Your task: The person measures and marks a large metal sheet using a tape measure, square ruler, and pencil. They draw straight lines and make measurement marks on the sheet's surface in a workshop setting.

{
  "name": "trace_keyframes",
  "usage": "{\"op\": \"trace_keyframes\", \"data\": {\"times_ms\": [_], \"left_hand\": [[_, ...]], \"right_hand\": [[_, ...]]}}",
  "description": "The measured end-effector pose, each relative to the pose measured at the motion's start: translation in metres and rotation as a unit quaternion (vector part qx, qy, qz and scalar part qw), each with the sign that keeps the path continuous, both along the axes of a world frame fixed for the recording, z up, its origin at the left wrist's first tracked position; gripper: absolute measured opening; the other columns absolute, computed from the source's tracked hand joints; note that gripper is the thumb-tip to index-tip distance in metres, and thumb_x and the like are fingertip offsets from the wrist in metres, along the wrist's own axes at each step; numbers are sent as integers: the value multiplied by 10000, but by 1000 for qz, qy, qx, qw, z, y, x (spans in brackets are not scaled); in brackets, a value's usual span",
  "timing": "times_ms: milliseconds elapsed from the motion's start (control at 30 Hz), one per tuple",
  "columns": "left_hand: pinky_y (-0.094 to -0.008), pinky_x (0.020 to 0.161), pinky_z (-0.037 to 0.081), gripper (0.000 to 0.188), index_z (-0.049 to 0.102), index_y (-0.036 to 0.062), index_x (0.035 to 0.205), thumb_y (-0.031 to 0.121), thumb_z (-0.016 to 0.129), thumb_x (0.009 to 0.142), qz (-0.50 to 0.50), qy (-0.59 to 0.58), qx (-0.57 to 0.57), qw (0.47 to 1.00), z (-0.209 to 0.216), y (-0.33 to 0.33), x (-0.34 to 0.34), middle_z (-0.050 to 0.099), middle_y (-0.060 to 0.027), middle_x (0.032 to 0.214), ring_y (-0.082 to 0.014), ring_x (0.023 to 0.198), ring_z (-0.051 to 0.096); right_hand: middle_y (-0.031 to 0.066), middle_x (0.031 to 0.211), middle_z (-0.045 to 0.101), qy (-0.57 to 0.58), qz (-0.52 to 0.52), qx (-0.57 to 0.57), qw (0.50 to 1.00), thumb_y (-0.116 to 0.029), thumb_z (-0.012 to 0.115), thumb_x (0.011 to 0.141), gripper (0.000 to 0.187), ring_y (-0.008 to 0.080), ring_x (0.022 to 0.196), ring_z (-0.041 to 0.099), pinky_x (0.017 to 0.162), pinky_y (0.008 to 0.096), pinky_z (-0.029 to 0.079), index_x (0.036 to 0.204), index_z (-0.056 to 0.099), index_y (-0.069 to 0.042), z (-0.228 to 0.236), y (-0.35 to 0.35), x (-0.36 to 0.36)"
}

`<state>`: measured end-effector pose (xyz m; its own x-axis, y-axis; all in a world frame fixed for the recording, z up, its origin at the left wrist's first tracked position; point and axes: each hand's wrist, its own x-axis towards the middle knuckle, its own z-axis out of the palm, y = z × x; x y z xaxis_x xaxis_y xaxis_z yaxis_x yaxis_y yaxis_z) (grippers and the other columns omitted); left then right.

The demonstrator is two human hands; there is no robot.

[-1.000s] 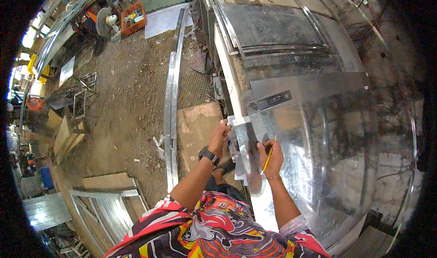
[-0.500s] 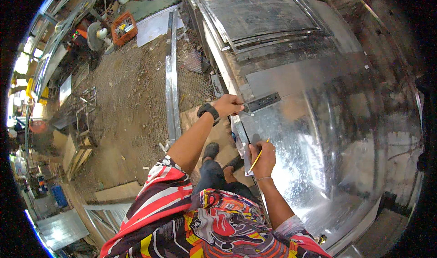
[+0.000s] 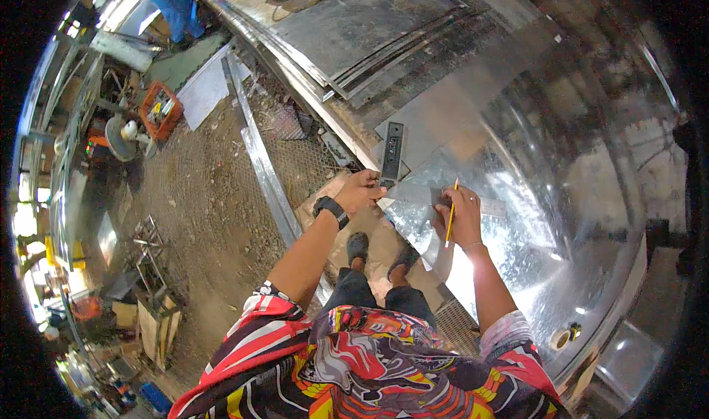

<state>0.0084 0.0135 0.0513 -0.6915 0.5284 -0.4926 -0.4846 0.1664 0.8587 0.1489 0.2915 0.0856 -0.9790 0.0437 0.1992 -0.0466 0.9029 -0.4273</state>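
Mid-frame, right fingers (image 3: 461, 199) clamp pencil (image 3: 449, 229); left fingers (image 3: 374, 193), cannot tell; loosely held, square (image 3: 393, 150) could skid on shiny sheet (image 3: 523, 242).

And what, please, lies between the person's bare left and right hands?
A flat grey metal strip lies over shiny sheet metal there, in the head view.

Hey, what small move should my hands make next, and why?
I'd probably steady the flat metal strip with your left hand: it is by the strip's end at the edge of the shiny sheet, while your right hand, holding the yellow pencil, is over the strip.
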Motion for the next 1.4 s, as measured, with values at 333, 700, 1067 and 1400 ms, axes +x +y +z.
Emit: {"op": "trace_keyframes", "data": {"times_ms": [333,700,1067,1400], "left_hand": [[-308,768,490,327,624,11,1140,-2,758,842,-59,120,64,989,3,-1,-23,591,-31,961,-129,872,570],[-330,860,567,339,592,72,1247,94,720,934,103,-52,195,974,83,-41,58,608,-78,1189,-239,1009,670],[-370,693,559,324,609,57,1256,190,692,973,275,-228,112,927,27,-2,129,672,-71,1002,-219,799,667],[-327,927,558,542,541,68,1433,444,564,1045,133,-240,200,941,6,-52,121,699,-78,1202,-191,1069,675]], "right_hand": [[138,940,556,-76,-131,-58,987,-164,810,816,324,365,818,604,684,461,498,966,535,-78,45,-59,29],[152,909,563,23,-214,-307,927,-66,745,743,225,368,756,629,627,459,519,854,549,-63,-3,-77,70],[170,1001,621,111,79,69,988,-133,723,739,215,411,1005,615,912,515,500,907,609,-63,40,-32,7],[56,860,651,-57,211,135,966,-176,735,828,156,277,911,657,993,473,404,916,608,-162,121,-37,-41]]}}
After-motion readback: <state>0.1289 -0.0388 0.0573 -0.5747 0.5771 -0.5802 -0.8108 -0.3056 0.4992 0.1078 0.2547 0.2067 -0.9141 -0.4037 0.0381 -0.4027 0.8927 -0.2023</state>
